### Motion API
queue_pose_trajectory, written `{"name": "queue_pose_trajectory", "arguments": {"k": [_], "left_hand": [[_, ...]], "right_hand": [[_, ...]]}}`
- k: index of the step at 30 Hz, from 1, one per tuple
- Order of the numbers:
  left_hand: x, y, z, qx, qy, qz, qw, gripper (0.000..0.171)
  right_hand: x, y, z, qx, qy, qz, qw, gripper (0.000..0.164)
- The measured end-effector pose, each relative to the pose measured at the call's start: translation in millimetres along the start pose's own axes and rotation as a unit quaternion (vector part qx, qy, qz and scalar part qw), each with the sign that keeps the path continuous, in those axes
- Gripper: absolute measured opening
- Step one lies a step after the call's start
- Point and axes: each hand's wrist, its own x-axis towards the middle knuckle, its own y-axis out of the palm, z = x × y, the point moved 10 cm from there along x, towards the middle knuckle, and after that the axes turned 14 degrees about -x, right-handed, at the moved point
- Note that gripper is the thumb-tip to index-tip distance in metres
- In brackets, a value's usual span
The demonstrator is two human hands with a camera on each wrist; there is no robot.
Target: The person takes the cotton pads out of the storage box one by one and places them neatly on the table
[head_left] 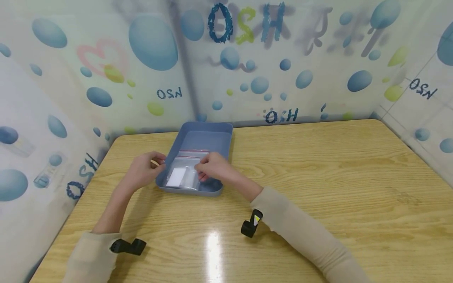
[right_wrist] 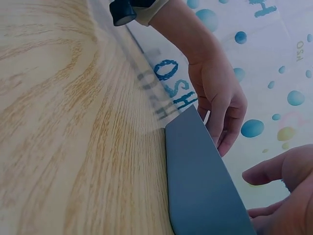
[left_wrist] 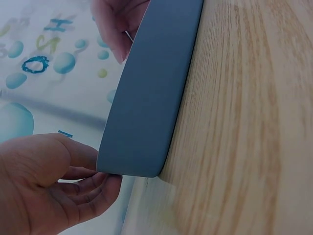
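Note:
Several clear zip bags (head_left: 191,154) with red seal lines lie in a blue-grey tray (head_left: 209,126); one shows a white rectangular piece inside. My left hand (head_left: 143,171) is at the tray's left rim, its thumb and fingers bent around the edge. The left wrist view shows that hand (left_wrist: 54,183) against the tray corner. My right hand (head_left: 217,167) reaches over the tray, fingertips at the right side of a zip bag, seemingly pinching it. In the right wrist view the tray wall (right_wrist: 200,181) hides the bags and part of the right hand (right_wrist: 288,196).
The tray stands on a wood-grain table (head_left: 301,169) near its back edge. A patterned curtain (head_left: 226,94) with blue drops and letters hangs behind and on the left. Small black cameras (head_left: 252,223) are strapped to both sleeves.

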Motion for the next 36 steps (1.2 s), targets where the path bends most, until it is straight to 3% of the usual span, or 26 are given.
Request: {"name": "queue_pose_trajectory", "arguments": {"k": [9, 18, 26, 36], "left_hand": [[0.3, 0.8, -0.5, -0.001, -0.004, 0.002, 1.0000, 0.028], [0.1, 1.7, -0.5, -0.001, -0.005, 0.007, 1.0000, 0.028], [-1.1, 1.2, -1.9, -0.005, 0.006, 0.004, 1.0000, 0.026], [-1.6, 0.6, -2.5, -0.004, 0.004, 0.004, 1.0000, 0.027]], "right_hand": [[0.8, 5.2, -2.3, 0.055, 0.025, -0.005, 0.998, 0.019], [3.4, 9.4, -2.5, 0.051, 0.010, -0.033, 0.998, 0.027], [6.2, 10.9, 1.1, 0.028, -0.034, -0.061, 0.997, 0.020], [6.2, 8.7, 5.8, -0.004, -0.057, -0.081, 0.995, 0.013]]}}
